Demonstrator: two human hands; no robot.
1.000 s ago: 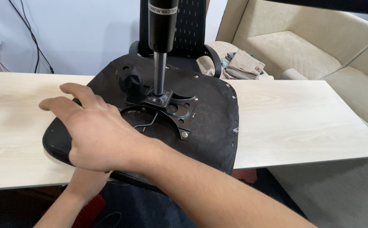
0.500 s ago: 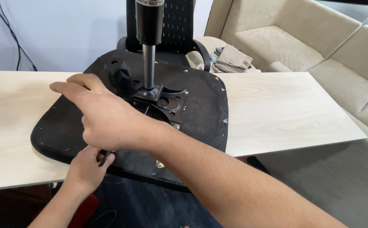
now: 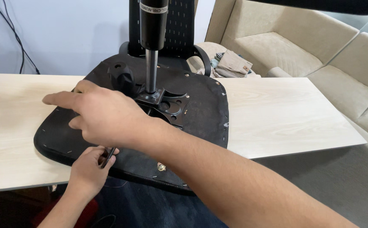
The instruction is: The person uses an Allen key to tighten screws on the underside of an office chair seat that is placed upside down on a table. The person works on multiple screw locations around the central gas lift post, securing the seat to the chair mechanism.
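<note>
An upturned black office chair seat [image 3: 201,109] lies on a light wooden table [image 3: 277,114], its metal mechanism plate [image 3: 169,105] and gas cylinder [image 3: 152,38] standing up from the middle. My right hand [image 3: 99,116] reaches across the seat, fingers spread, resting over the plate's left side next to a black knob [image 3: 121,77]. At the seat's near edge my left hand [image 3: 89,169] grips a small dark tool [image 3: 108,157], maybe a hex key, its tip against the seat's underside.
A beige sofa [image 3: 302,55] stands at the back right with folded cloth [image 3: 230,63] on it. The chair's black backrest [image 3: 179,29] rises behind the table. Black cables [image 3: 17,46] hang on the white wall. Grey floor lies to the right.
My right hand has shifted slightly left along the seat. My left hand has come up from under the table edge and now grips the small dark tool at the seat's near rim.
</note>
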